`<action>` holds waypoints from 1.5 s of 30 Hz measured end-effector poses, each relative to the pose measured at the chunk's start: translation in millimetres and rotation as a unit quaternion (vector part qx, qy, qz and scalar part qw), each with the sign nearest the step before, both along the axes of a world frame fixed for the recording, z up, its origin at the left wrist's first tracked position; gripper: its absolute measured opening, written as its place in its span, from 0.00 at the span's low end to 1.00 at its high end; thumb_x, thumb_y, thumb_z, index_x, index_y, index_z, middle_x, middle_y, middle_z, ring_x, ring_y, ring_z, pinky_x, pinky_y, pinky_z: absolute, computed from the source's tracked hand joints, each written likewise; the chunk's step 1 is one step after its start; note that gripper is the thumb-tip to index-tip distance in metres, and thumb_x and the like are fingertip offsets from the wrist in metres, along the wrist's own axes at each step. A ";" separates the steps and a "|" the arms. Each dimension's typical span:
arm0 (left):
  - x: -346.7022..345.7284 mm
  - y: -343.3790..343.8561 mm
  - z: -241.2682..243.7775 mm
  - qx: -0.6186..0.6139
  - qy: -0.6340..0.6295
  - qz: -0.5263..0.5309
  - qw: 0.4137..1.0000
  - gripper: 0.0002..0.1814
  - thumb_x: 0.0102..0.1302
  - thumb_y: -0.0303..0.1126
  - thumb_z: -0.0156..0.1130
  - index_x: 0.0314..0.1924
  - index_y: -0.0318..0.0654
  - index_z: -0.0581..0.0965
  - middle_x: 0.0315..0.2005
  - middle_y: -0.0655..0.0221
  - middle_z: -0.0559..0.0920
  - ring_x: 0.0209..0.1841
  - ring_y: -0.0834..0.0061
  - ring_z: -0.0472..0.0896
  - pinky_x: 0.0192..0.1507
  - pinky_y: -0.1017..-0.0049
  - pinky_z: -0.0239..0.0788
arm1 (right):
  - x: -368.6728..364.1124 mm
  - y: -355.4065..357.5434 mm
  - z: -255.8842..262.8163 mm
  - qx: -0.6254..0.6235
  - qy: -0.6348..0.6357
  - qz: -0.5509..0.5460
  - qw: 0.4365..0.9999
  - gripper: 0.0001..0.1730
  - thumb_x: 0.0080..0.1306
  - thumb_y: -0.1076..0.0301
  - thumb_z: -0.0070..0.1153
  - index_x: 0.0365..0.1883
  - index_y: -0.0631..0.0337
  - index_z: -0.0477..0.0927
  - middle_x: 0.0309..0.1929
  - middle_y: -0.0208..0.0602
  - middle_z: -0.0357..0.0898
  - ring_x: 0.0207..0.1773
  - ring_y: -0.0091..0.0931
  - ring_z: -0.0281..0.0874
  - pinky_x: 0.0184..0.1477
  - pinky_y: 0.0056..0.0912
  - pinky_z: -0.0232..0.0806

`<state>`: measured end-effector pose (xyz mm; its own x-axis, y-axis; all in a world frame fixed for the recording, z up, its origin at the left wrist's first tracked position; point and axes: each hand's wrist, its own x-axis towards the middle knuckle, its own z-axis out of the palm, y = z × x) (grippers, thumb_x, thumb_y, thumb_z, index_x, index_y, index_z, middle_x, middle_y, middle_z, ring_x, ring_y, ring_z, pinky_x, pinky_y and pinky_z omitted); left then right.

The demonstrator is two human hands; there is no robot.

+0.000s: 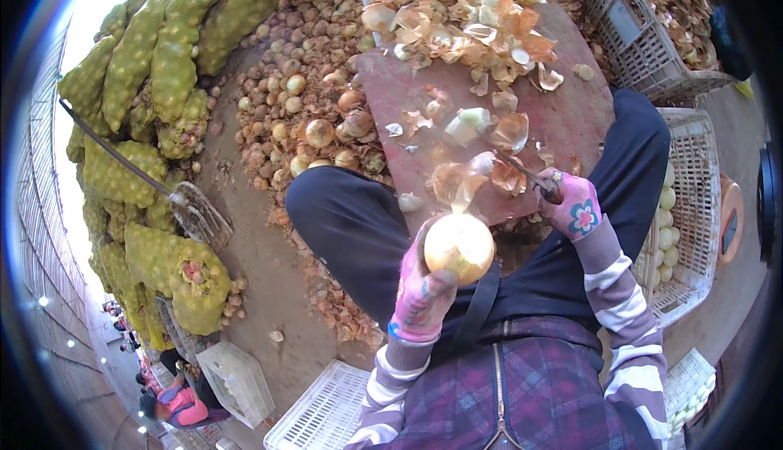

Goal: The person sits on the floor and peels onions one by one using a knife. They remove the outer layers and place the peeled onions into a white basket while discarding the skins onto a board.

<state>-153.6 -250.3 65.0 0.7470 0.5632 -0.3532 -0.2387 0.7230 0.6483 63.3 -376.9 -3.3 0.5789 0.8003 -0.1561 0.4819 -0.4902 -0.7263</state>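
An onion (460, 249) with its outer skin partly loose rests in my gloved left hand (422, 294), held over my lap. A strip of dry skin (463, 190) stands up from its top. My right hand (569, 199), in a pink flowered glove, grips a knife (531, 176) whose blade points left over a reddish board (410, 162). The blade tip lies close to loose onion skins (509, 176), and I cannot tell whether it touches them. A pale cut onion piece (467, 125) lies farther up the board.
Skins heap (471, 15) at the board's far end. Loose onions (320, 133) spread to the left, with filled yellow-green net sacks (183, 40) and a shovel (199, 211) beyond. Peeled onions sit in a crate (691, 205) at right. Another crate (321, 410) stands lower left; a person (183, 404) sits farther off.
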 end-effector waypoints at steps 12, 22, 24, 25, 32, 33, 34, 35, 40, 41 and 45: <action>11.5 -7.8 -7.5 0.045 0.039 0.068 0.996 0.49 0.51 0.23 0.70 0.72 0.42 0.56 0.59 0.61 0.72 0.61 0.64 0.73 0.63 0.64 0.67 | -64.4 2.0 39.9 0.107 0.587 -0.038 0.801 0.17 0.68 0.68 0.61 0.53 0.64 0.77 0.44 0.30 0.82 0.43 0.17 0.77 0.44 0.21 0.70; 14.8 -6.8 -8.6 0.033 0.012 0.033 0.999 0.42 0.52 0.18 0.68 0.67 0.38 0.61 0.59 0.60 0.72 0.56 0.68 0.77 0.59 0.71 0.70 | -70.7 8.2 34.1 0.127 0.562 -0.094 0.812 0.25 0.68 0.66 0.62 0.60 0.65 0.71 0.43 0.32 0.82 0.39 0.18 0.79 0.40 0.21 0.73; 17.7 -6.3 -6.8 0.079 0.061 0.009 0.995 0.42 0.51 0.17 0.70 0.65 0.38 0.62 0.58 0.61 0.72 0.54 0.69 0.78 0.57 0.72 0.72 | -67.8 5.6 35.4 0.129 0.549 -0.079 0.822 0.25 0.68 0.65 0.62 0.60 0.65 0.71 0.45 0.33 0.81 0.41 0.20 0.79 0.41 0.22 0.73; 18.3 -6.4 -6.5 0.102 0.086 -0.003 0.991 0.41 0.50 0.16 0.71 0.64 0.37 0.63 0.57 0.61 0.72 0.53 0.70 0.79 0.56 0.72 0.73 | -69.0 7.2 35.8 0.160 0.557 -0.077 0.811 0.26 0.68 0.65 0.62 0.61 0.65 0.70 0.46 0.34 0.80 0.43 0.20 0.79 0.41 0.23 0.73; 15.9 -3.8 -12.1 0.201 0.067 -0.074 0.975 0.47 0.57 0.19 0.63 0.74 0.35 0.51 0.65 0.57 0.64 0.69 0.68 0.64 0.68 0.67 0.59 | -57.7 12.2 43.7 0.206 0.665 -0.076 0.714 0.33 0.68 0.61 0.62 0.66 0.65 0.65 0.55 0.40 0.76 0.52 0.29 0.79 0.49 0.32 0.74; 15.3 -1.9 -10.1 0.173 0.045 -0.093 0.979 0.46 0.58 0.19 0.62 0.74 0.35 0.51 0.65 0.57 0.64 0.70 0.68 0.63 0.70 0.67 0.56 | -55.4 10.8 36.6 0.221 0.681 -0.065 0.695 0.33 0.68 0.60 0.62 0.66 0.64 0.64 0.56 0.41 0.76 0.52 0.31 0.80 0.50 0.33 0.74; 13.9 -0.9 -18.5 0.177 0.054 -0.106 0.977 0.43 0.61 0.20 0.59 0.74 0.35 0.51 0.66 0.57 0.63 0.70 0.68 0.62 0.71 0.67 0.51 | -58.1 12.6 29.0 0.246 0.701 -0.086 0.664 0.34 0.68 0.59 0.61 0.67 0.63 0.63 0.57 0.43 0.75 0.54 0.36 0.80 0.55 0.41 0.74; 15.1 -1.4 -18.5 0.175 0.058 -0.099 0.978 0.43 0.60 0.20 0.60 0.74 0.35 0.51 0.66 0.57 0.64 0.70 0.68 0.62 0.70 0.67 0.53 | -58.5 10.2 26.4 0.252 0.700 -0.091 0.663 0.34 0.68 0.59 0.61 0.67 0.63 0.63 0.58 0.43 0.75 0.55 0.36 0.79 0.56 0.42 0.74; 21.7 -2.9 -16.3 0.209 0.097 -0.072 0.970 0.47 0.55 0.20 0.68 0.72 0.36 0.55 0.65 0.59 0.65 0.66 0.69 0.68 0.66 0.68 0.64 | -59.4 12.6 22.2 0.261 0.698 -0.115 0.657 0.32 0.69 0.60 0.60 0.66 0.64 0.64 0.58 0.43 0.74 0.59 0.37 0.77 0.60 0.46 0.73; 22.3 -2.4 -18.3 0.202 0.097 -0.078 0.971 0.47 0.54 0.20 0.70 0.72 0.36 0.55 0.64 0.59 0.66 0.65 0.69 0.69 0.65 0.69 0.65 | -58.0 11.9 25.0 0.246 0.694 -0.121 0.666 0.31 0.69 0.61 0.60 0.65 0.64 0.64 0.57 0.43 0.74 0.59 0.37 0.77 0.60 0.46 0.72; 26.1 -1.0 -18.6 0.184 0.085 -0.087 0.975 0.47 0.51 0.21 0.73 0.69 0.35 0.58 0.61 0.60 0.70 0.63 0.70 0.71 0.63 0.69 0.68 | -54.7 12.5 35.5 0.217 0.687 -0.143 0.678 0.29 0.69 0.62 0.61 0.63 0.65 0.67 0.54 0.40 0.76 0.57 0.34 0.78 0.59 0.43 0.73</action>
<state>-127.6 -251.3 46.3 0.7910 0.5450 -0.2779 0.0011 0.4530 0.8915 8.5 -364.5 32.2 0.2666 0.8292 -0.4913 -0.8666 -0.0169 -0.4987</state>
